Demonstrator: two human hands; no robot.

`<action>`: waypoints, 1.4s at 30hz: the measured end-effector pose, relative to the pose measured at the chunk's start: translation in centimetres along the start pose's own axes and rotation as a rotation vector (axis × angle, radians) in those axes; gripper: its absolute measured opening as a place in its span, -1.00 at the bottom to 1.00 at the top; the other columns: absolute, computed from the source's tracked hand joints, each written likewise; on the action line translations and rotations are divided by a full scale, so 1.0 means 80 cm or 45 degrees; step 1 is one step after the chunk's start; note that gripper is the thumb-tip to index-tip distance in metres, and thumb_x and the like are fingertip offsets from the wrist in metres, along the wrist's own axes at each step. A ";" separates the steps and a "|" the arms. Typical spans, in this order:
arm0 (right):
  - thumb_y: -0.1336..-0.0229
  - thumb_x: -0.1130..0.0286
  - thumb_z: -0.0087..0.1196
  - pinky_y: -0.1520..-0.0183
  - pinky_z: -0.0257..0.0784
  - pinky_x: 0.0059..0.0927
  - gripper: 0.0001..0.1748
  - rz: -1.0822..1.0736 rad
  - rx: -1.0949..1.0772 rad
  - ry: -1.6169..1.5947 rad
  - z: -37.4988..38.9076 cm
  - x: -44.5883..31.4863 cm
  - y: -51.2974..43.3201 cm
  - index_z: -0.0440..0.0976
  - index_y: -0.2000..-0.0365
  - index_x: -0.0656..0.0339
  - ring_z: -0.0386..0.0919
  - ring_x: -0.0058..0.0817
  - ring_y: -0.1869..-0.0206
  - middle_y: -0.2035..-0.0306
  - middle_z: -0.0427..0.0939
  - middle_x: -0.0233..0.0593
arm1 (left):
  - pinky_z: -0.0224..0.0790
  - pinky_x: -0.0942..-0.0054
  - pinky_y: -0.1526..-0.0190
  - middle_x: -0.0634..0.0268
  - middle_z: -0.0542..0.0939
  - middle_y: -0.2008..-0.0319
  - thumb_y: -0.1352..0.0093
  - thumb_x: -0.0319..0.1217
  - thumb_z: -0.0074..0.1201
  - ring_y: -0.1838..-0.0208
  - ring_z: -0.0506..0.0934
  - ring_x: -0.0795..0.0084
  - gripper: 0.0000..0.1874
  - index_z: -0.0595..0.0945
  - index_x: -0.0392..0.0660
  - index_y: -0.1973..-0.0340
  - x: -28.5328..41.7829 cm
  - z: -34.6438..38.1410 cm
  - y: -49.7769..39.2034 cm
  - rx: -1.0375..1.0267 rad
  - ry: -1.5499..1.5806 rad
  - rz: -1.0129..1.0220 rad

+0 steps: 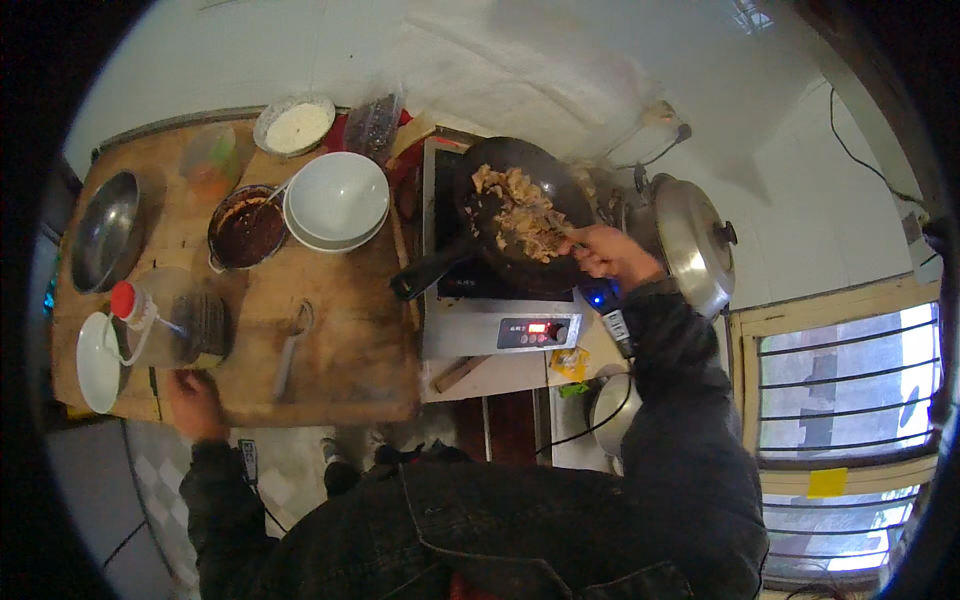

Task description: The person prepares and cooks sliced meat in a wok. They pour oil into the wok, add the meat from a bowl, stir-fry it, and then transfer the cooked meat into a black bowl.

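My right hand [611, 255] grips the handle of a cooking utensil, its far end in browned chopped food [525, 214]. The food lies in a black wok [480, 259], which stands on an induction cooker [457, 334] with a lit red display. My left hand [196, 405] is blurred at the front edge of the wooden board [352, 352], just below a clear plastic jug [169, 315] with a red cap. Its fingers look curled, and whether they touch anything is unclear. A metal spoon or ladle [289, 352] lies on the board to its right.
Stacked white bowls [337, 195], a pot of dark red sauce [247, 232], a bowl of white grains or powder [298, 127], a metal bowl [109, 232] and a white dish [97, 364] stand on the board. A large lidded pot [694, 247] is right of the wok.
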State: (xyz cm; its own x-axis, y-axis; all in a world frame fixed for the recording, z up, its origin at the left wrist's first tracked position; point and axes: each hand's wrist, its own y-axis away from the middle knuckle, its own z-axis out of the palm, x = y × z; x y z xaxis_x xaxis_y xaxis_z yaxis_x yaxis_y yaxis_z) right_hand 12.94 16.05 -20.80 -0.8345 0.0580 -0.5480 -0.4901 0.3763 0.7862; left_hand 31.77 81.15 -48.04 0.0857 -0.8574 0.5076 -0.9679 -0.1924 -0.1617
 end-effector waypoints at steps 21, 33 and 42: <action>-0.20 0.18 0.13 0.11 0.51 0.02 -0.64 -0.507 0.759 1.434 -0.064 0.020 0.018 0.65 0.32 0.32 0.63 0.07 0.24 0.38 0.63 0.13 | 0.42 0.01 0.13 0.09 0.67 0.16 -0.43 -0.26 -0.08 0.11 0.60 -0.10 -0.75 0.57 -0.02 0.07 0.024 -0.002 0.005 0.109 -0.036 -0.001; -0.22 0.15 0.18 0.15 0.51 -0.04 -0.64 -0.808 0.808 1.351 -0.031 0.000 -0.085 0.65 0.31 0.30 0.61 0.07 0.29 0.42 0.63 0.10 | 0.42 0.02 0.09 0.14 0.66 0.01 -0.45 -0.24 -0.10 0.04 0.61 -0.07 -0.64 0.54 0.02 -0.13 0.014 0.004 0.001 0.082 -0.073 -0.026; -0.23 0.09 0.18 0.11 0.48 0.03 -0.61 -0.799 0.950 1.477 -0.074 -0.002 -0.042 0.65 0.32 0.28 0.59 0.11 0.19 0.34 0.62 0.14 | 0.41 0.06 0.10 0.12 0.66 0.11 -0.42 -0.28 -0.10 0.07 0.59 -0.09 -0.71 0.55 -0.02 -0.02 0.026 0.007 0.003 0.156 0.095 0.054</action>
State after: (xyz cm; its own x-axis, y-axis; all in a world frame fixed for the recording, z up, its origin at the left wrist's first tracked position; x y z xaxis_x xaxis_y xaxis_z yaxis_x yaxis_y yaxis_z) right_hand 13.20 9.33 -21.67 -0.4501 -0.8901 0.0718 -0.8923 0.4514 0.0024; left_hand 31.84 79.04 -47.46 0.0231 -0.8290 0.5587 -0.9339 -0.2173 -0.2839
